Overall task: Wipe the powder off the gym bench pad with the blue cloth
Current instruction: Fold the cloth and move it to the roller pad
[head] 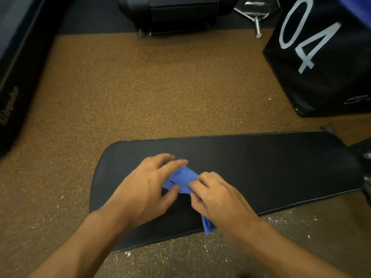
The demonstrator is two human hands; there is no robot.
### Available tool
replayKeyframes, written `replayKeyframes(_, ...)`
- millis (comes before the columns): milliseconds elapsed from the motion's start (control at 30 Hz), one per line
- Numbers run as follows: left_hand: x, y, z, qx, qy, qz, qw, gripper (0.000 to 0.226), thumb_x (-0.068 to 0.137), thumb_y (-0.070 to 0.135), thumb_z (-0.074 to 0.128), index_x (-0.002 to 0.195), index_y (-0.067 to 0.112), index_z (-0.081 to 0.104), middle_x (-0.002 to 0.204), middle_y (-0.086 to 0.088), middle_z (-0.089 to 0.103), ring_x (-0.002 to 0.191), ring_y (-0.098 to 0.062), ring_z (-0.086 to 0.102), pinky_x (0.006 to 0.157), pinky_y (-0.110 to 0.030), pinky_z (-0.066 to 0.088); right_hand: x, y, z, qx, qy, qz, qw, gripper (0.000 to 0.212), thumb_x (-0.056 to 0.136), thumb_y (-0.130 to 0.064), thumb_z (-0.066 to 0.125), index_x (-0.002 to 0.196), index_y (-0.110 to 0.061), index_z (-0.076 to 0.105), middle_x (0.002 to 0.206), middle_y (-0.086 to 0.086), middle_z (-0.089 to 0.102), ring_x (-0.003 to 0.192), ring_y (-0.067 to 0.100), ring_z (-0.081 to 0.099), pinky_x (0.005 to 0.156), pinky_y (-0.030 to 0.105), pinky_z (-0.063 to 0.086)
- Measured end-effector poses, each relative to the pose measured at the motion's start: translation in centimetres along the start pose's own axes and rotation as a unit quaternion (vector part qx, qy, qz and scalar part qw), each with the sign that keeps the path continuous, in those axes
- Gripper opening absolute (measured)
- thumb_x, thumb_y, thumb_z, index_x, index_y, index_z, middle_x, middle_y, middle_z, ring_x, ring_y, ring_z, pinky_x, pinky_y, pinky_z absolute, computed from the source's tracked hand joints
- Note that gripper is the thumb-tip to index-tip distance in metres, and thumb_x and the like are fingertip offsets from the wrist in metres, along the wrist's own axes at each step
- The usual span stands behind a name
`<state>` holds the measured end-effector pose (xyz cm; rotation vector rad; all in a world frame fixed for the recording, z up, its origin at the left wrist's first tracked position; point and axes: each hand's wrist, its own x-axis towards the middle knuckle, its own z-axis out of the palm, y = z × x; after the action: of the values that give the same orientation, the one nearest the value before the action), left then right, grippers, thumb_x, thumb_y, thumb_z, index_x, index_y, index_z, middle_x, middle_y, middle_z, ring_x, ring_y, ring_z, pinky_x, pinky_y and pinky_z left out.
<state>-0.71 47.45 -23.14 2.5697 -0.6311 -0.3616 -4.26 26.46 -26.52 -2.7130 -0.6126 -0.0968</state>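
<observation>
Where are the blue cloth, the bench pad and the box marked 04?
blue cloth (180, 178), head view, bunched middle between the hands.
bench pad (271, 167), head view, bare top surface.
box marked 04 (331, 81), head view, its black side.

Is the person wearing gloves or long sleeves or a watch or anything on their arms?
No. Both the left hand and the right hand are bare, with no gloves. No rings, watch or bracelet show on the fingers or wrists. Both forearms are uncovered all the way to the bottom edge of the picture, so no sleeves are in view; anything worn higher up is out of frame.
</observation>
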Motion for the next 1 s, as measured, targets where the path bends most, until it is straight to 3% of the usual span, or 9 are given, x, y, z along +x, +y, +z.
replayKeyframes(100,1.0,2.3,-2.0,-0.027,-0.068,0.074,0.995,0.062,0.081,0.043,0.061,0.141,0.04,0.048,0.14,0.021,0.049,0.13,0.005,0.044,0.107,-0.017,0.037,0.4,0.3,-3.0,0.019,0.0,0.006,1.0,0.023,0.096,-0.022,0.047,0.095,-0.01,0.067,0.087,0.003,0.059,0.078,0.022,0.056,0.056,0.041,0.054)
replayKeyframes(267,4.0,6.7,-5.9,0.002,-0.046,0.095,0.994,0.03,0.078,0.041,0.05,0.107,0.043,0.053,0.101,0.019,0.061,0.09,-0.004,0.061,0.075,-0.034,0.054,0.2,1.0,-10.7,0.05,0.03,0.032,0.998,0.02,0.097,-0.024,0.049,0.097,-0.015,0.067,0.09,0.001,0.059,0.082,0.021,0.058,0.065,0.039,0.055)
replayKeyframes(367,7.1,12.1,-8.7,-0.001,-0.048,0.151,0.987,0.02,0.08,0.038,0.05,0.099,0.04,0.054,0.09,0.019,0.06,0.082,-0.003,0.06,0.071,-0.027,0.05,-1.8,2.5,-16.8,0.073,0.039,0.086,0.993,0.017,0.094,-0.031,0.049,0.104,-0.022,0.059,0.095,-0.005,0.056,0.087,0.015,0.056,0.067,0.037,0.054)
replayKeyframes(433,9.5,16.9,-10.7,0.004,-0.061,0.19,0.98,0.02,0.079,0.037,0.051,0.098,0.04,0.053,0.089,0.022,0.057,0.083,-0.003,0.059,0.069,-0.02,0.045,-3.7,4.3,-20.8,0.073,0.04,0.126,0.988,0.02,0.092,-0.038,0.049,0.108,-0.027,0.054,0.097,-0.007,0.054,0.09,0.013,0.054,0.07,0.037,0.053)
replayKeyframes(567,14.5,26.6,-13.0,0.03,-0.082,0.271,0.959,0.023,0.078,0.045,0.047,0.099,0.04,0.054,0.094,0.018,0.058,0.085,-0.003,0.057,0.072,-0.026,0.049,-7.8,8.6,-28.2,0.064,0.073,0.208,0.973,0.019,0.089,-0.04,0.053,0.104,-0.032,0.046,0.097,-0.012,0.051,0.089,0.01,0.052,0.074,0.036,0.051)
replayKeyframes(733,19.0,38.3,-14.2,0.044,-0.089,0.339,0.935,0.017,0.082,0.031,0.062,0.099,0.032,0.062,0.093,0.015,0.06,0.084,-0.001,0.055,0.072,-0.006,0.035,-13.3,13.6,-36.7,0.049,0.127,0.315,0.939,0.02,0.083,-0.029,0.06,0.099,-0.031,0.047,0.093,-0.009,0.053,0.084,0.014,0.056,0.07,0.038,0.053)
replayKeyframes(900,23.0,48.6,-12.3,0.03,-0.102,0.387,0.916,0.021,0.083,0.022,0.067,0.099,0.033,0.061,0.096,0.016,0.061,0.086,-0.002,0.057,0.072,-0.02,0.045,-19.9,18.8,-43.9,0.025,0.154,0.39,0.907,0.019,0.086,-0.022,0.066,0.099,-0.03,0.053,0.095,-0.011,0.052,0.081,0.01,0.054,0.071,0.034,0.05)
replayKeyframes(1000,25.9,53.7,-8.7,0.021,-0.113,0.428,0.896,0.025,0.083,0.013,0.07,0.102,0.028,0.062,0.101,0.015,0.059,0.088,0.001,0.052,0.075,-0.012,0.039,-24.3,21.8,-45.8,0.001,0.137,0.422,0.896,0.02,0.091,-0.026,0.066,0.107,-0.032,0.055,0.101,-0.014,0.051,0.088,0.005,0.053,0.076,0.025,0.049)
